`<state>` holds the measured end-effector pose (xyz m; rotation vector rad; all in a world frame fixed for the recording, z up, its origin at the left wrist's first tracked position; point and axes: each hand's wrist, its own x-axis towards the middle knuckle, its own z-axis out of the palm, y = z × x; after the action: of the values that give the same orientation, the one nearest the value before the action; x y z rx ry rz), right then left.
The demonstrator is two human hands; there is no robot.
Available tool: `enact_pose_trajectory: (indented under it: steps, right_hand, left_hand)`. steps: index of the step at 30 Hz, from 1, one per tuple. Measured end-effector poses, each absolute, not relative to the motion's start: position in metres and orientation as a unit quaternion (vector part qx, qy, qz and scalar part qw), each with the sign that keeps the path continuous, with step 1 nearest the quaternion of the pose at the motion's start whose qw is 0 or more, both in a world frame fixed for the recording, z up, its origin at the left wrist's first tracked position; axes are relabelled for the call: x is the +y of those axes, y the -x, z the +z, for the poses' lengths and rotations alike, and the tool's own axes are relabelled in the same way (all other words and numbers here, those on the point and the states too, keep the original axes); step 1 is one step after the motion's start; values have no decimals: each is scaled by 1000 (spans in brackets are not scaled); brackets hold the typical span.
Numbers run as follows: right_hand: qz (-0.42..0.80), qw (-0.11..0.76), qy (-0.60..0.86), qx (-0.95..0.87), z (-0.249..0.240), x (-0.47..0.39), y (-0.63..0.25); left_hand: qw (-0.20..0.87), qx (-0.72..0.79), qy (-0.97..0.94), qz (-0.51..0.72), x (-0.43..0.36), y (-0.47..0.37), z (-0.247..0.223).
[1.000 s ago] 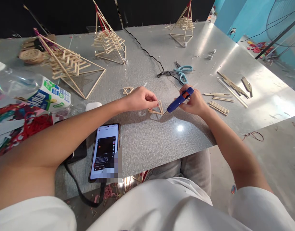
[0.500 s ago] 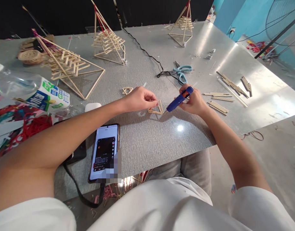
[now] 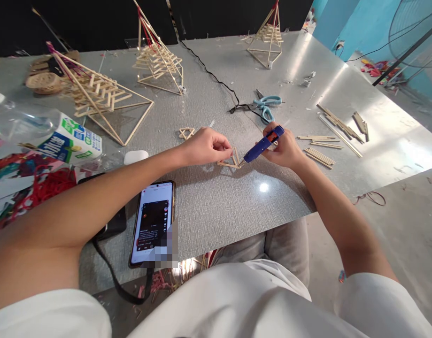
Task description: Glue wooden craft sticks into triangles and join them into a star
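Note:
Near the middle of the grey table, my left hand pinches a thin wooden stick at the far side of a small stick frame. My right hand is wrapped round a blue glue gun, its nozzle tip at the frame's right corner. Left of the frame, behind my left wrist, lies a small star-shaped stick piece. Light blue scissors lie beyond my right hand. Several loose sticks are spread to its right.
Stick pyramids stand at the back and left. A clear bottle lies at left near red strings. A phone rests at the front left. A black cable crosses the back of the table.
The glue gun's tip now meets the frame's right corner. My left fingers have shifted slightly right with the stick, and the frame's sticks look spread differently.

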<state>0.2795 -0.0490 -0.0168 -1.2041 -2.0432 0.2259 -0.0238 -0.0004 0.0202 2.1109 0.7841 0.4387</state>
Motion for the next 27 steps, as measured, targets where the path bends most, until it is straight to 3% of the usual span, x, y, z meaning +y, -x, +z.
enact_pose_trajectory:
  steps: [9,16,27]
  right_hand:
    - [132,399,487,-765,-14,-46,-282]
    - [345,534,506,-583,-9,-50,-266]
    - [462,481,494,-558,-13,-55,-245]
  left_hand:
    - [418,311,-832,189,1,24,20]
    - [473,310,-799,205,4,22,17]
    - [563,285,-745,217,-5,15,25]
